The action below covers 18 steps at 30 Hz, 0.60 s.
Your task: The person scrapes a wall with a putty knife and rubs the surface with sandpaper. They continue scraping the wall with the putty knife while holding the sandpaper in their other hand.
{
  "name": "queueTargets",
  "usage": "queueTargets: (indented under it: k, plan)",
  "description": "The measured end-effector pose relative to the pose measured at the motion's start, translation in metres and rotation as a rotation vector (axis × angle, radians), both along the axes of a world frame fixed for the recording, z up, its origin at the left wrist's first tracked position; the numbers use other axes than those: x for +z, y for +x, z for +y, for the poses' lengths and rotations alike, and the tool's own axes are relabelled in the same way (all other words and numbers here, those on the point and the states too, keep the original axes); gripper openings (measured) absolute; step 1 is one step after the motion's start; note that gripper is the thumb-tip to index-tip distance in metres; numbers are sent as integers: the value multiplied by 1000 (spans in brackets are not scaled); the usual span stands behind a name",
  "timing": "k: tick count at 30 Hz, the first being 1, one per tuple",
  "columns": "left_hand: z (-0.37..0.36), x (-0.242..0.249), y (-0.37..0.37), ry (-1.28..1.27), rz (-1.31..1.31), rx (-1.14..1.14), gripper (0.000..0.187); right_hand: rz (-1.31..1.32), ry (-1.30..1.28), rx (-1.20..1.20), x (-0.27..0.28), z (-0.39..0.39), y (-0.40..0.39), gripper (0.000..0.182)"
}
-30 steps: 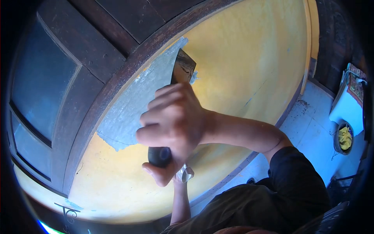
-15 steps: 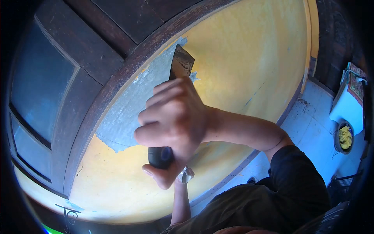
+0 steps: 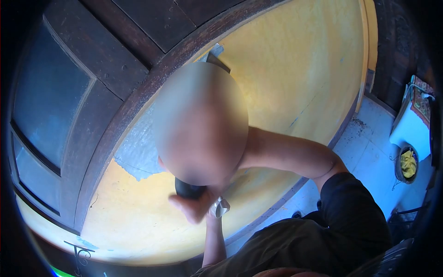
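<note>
My right hand (image 3: 203,147) is wrapped round the black handle (image 3: 189,188) of a scraper, its thumb below the handle end. A blurred patch covers most of the hand and tool. Only the tip of the metal blade (image 3: 218,62) shows above it, at the upper edge of a bare grey patch (image 3: 138,145) on the yellow wall (image 3: 295,78). Behind my right hand rises my left forearm (image 3: 214,242), with something silvery (image 3: 220,207) at the wrist. The fingers of my left hand are hidden.
A dark wooden frame (image 3: 104,134) with glass panes (image 3: 50,101) borders the wall on the left. Below right lies a tiled floor (image 3: 364,147), with a white box-like object (image 3: 406,127) and a bowl (image 3: 400,173) holding yellow cloth. A black iron bracket (image 3: 79,251) sits at lower left.
My right hand and the scraper stay in nearly the same place, and a blurred patch now covers them. The view has shifted very slightly. The bare patch looks unchanged where visible.
</note>
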<state>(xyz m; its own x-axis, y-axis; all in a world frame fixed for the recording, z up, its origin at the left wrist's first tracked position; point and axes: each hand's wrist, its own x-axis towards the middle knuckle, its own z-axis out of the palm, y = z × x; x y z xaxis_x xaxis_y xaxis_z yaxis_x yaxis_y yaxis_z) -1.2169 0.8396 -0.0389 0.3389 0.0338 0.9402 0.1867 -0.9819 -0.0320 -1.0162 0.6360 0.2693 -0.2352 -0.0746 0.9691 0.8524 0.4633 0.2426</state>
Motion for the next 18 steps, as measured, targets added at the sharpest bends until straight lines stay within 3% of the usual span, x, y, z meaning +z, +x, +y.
queueTargets:
  k: [2,6,10,12,18]
  plan:
    - [-4,3,-3,138,-1,36,81,32,48,-40,8,-4,8,54]
    - [-1,0,-2,114,-36,2,83,-12,-10,-9,-1,1,-6,55]
    - [-10,11,-1,111,-6,37,83,74,90,-64,11,-2,6,55]
    - [-26,29,7,239,22,33,82,69,62,-67,11,-5,4,55]
    - [-25,33,13,277,-9,-4,81,78,69,-114,19,-9,8,55]
